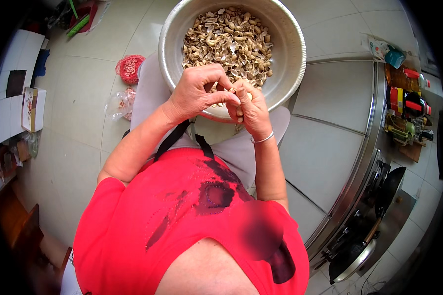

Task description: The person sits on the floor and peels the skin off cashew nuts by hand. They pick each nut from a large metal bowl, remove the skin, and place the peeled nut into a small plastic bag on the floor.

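My left hand (201, 88) is over the near rim of a large metal basin (288, 70), its thumb and forefinger pinched on a small tan peanut piece (232, 90). Against those fingertips, my right hand (251, 107), with a bangle at the wrist, is curled around unshelled peanuts (239, 111). A pale bit shows beside its thumb; I cannot tell what it is. Below both hands, the basin holds a heap of peanut shells (225, 40), mostly split halves. The fingers hide part of the heap's near side.
Left of my knee, a red mesh bag (140, 61) of shelled peanuts and a clear plastic bag (114, 106) sit on the tiled floor. At right are cabinet fronts (325, 155), a stove with a wok (391, 188), and several bottles (406, 101). A green brush (78, 25) lies far left.
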`<action>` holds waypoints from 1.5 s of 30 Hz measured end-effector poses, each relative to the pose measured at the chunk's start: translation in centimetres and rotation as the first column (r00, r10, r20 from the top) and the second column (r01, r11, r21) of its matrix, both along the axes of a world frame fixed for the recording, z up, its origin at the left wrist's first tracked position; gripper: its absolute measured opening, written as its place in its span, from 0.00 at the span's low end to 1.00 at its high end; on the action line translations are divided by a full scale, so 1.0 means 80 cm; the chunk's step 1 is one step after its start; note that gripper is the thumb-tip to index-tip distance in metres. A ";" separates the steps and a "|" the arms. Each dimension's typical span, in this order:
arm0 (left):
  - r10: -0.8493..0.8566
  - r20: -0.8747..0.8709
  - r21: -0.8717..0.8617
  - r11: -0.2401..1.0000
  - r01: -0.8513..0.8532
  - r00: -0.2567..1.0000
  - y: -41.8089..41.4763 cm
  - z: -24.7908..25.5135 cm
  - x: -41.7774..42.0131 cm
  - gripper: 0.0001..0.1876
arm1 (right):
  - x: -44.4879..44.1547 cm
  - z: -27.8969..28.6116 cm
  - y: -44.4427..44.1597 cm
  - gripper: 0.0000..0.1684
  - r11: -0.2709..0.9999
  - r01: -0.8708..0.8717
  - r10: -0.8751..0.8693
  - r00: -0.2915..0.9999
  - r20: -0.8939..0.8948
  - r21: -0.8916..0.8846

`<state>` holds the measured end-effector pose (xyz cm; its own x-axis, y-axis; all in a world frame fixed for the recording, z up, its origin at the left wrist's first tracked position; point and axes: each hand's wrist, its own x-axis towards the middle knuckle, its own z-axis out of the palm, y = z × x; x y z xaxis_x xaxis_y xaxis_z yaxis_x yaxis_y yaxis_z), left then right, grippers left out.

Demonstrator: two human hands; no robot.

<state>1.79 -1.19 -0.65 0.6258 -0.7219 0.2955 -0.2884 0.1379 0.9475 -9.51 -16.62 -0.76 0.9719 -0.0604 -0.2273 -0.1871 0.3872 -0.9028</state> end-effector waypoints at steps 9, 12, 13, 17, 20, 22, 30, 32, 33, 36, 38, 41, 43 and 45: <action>-0.403 -0.541 -0.293 0.913 0.284 0.738 -0.002 -0.014 0.009 0.05 | -0.005 0.018 0.006 0.20 0.986 -0.043 0.052 0.997 -0.054 0.160; -0.378 -0.577 -0.272 0.925 0.265 0.724 -0.007 -0.009 0.010 0.05 | -0.004 0.021 0.002 0.22 0.982 -0.003 0.011 0.999 -0.042 0.187; -0.366 -0.604 -0.257 0.930 0.262 0.708 -0.008 -0.007 0.010 0.05 | -0.002 0.019 0.000 0.22 0.981 -0.008 0.015 0.999 -0.035 0.194; -0.362 -0.857 -0.353 0.931 0.093 0.366 -0.013 -0.032 -0.003 0.10 | 0.011 0.017 0.001 0.16 0.998 0.036 -0.035 0.999 -0.021 0.052; -0.180 -0.889 -0.172 0.983 0.057 0.420 -0.023 -0.035 -0.012 0.13 | 0.014 0.009 0.001 0.12 0.951 -0.009 0.004 1.000 -0.015 -0.309; -0.156 -0.884 -0.133 0.988 0.083 0.441 -0.024 -0.036 -0.009 0.13 | 0.018 -0.002 -0.001 0.13 0.919 0.008 0.001 1.000 0.021 -0.394; 0.128 -0.467 0.062 0.992 -0.112 0.875 -0.020 -0.053 0.014 0.12 | 0.024 0.022 -0.030 0.12 0.882 0.184 -0.218 0.976 -0.030 -0.433; 0.212 -0.349 0.125 0.976 -0.179 0.913 -0.011 -0.042 0.019 0.19 | 0.031 0.023 -0.046 0.16 0.826 0.281 -0.267 0.959 0.099 -0.489; 0.295 -0.302 0.118 0.955 -0.271 0.907 -0.010 -0.043 0.020 0.20 | 0.035 0.024 -0.050 0.19 0.793 0.328 -0.291 0.944 0.155 -0.513; 0.331 -0.053 0.236 0.921 -0.310 0.942 -0.003 -0.032 0.017 0.14 | 0.028 0.039 -0.057 0.15 0.792 0.405 -0.351 0.914 0.202 -0.456; 0.286 0.057 0.369 0.884 -0.286 0.957 0.000 -0.014 0.006 0.11 | 0.013 0.034 -0.058 0.11 0.872 0.459 -0.434 0.886 0.165 -0.172; 0.230 0.290 0.279 0.908 -0.311 0.929 -0.006 -0.030 -0.005 0.07 | -0.006 0.030 -0.042 0.16 0.824 0.530 -0.543 0.839 0.014 0.201; 0.163 0.331 0.357 0.890 -0.283 0.929 -0.010 -0.027 -0.013 0.05 | -0.022 0.019 -0.037 0.17 0.759 0.537 -0.544 0.834 -0.095 0.370; 0.113 0.440 0.363 0.885 -0.292 0.891 -0.017 -0.025 -0.020 0.05 | -0.033 0.013 -0.037 0.19 0.735 0.463 -0.486 0.869 -0.092 0.495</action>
